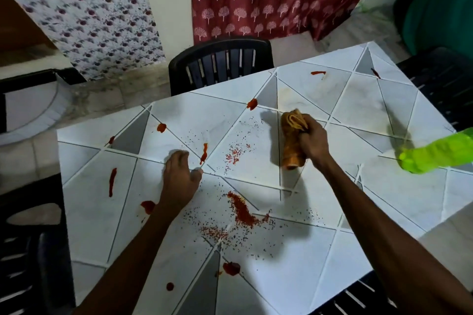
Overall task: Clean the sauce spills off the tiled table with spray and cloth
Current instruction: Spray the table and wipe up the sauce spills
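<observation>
Cloth (290, 151), seemingly soft, is gripped mid-roll by the right hand (313, 142) at one o'clock; left hand (179, 176) rests empty on worktop (384, 115).

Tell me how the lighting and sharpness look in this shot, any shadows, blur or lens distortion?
Head view: even indoor light, no strong glare on the tiled table; the cloth in the right hand throws a soft shadow leftward; the green spray bottle at the right edge is smeared and blurry; the wide-angle lens bows the table's edges.
</observation>
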{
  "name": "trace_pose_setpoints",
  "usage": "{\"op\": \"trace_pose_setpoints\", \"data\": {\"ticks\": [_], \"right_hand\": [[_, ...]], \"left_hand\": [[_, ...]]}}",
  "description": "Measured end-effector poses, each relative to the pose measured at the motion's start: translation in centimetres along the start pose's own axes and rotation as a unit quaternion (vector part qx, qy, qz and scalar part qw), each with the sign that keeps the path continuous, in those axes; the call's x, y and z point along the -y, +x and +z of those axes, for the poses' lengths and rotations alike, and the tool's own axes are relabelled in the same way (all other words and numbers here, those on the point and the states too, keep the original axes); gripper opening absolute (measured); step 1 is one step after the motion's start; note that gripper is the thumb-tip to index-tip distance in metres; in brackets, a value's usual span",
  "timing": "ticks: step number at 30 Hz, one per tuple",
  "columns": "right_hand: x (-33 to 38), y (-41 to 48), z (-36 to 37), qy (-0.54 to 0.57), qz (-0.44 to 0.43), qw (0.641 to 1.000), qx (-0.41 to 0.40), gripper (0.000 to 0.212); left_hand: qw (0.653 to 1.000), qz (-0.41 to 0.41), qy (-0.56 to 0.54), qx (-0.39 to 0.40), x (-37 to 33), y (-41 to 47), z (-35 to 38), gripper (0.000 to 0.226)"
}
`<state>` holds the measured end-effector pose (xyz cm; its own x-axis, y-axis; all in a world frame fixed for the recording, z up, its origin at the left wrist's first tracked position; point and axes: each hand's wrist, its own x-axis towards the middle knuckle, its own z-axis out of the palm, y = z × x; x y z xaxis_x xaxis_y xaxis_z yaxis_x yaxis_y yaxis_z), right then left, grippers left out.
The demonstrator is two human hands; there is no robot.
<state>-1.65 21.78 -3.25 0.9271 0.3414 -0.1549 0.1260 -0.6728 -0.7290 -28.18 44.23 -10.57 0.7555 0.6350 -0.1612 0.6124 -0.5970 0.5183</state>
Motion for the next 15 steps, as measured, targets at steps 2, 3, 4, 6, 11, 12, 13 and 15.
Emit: {"op": "trace_pose_setpoints", "data": {"ticks": [2, 3, 4, 6, 11, 12, 13, 15], "right_hand": [[0.3, 2.1, 0.1, -0.036, 0.019, 0.999, 0.007, 0.057], [0.5, 3.0, 0.6, -0.052, 0.021, 0.998, 0.022, 0.055], [1.0, 3.8, 1.3, -0.068, 0.022, 0.997, 0.042, 0.054], [1.8, 5.0, 3.4, -0.105, 0.014, 0.991, 0.082, 0.052], [4.7, 4.8, 8.1, -0.138, -0.062, 0.978, 0.147, 0.033], [5.5, 3.7, 8.5, -0.131, -0.086, 0.972, 0.173, 0.033], [5.9, 2.4, 8.9, -0.131, -0.12, 0.963, 0.203, 0.037], [5.9, -0.4, 10.0, -0.153, -0.192, 0.94, 0.238, 0.044]], "left_hand": [[1.0, -0.002, 0.012, 0.013, -0.1, 0.3, -0.1, 0.061], [1.0, -0.002, 0.015, 0.012, 0.0, 0.4, 0.0, 0.058], [1.0, -0.004, 0.014, 0.01, 0.0, 0.6, 0.0, 0.055], [1.0, -0.008, 0.011, 0.011, 0.2, 0.8, 0.0, 0.054], [1.0, 0.01, 0.012, 0.009, 0.7, 1.1, -0.1, 0.051], [1.0, 0.009, 0.007, 0.004, 0.7, 1.2, -0.1, 0.046], [1.0, 0.008, 0.002, -0.002, 0.8, 1.2, -0.1, 0.041], [1.0, 0.009, -0.007, -0.006, 1.0, 1.1, -0.1, 0.036]]}}
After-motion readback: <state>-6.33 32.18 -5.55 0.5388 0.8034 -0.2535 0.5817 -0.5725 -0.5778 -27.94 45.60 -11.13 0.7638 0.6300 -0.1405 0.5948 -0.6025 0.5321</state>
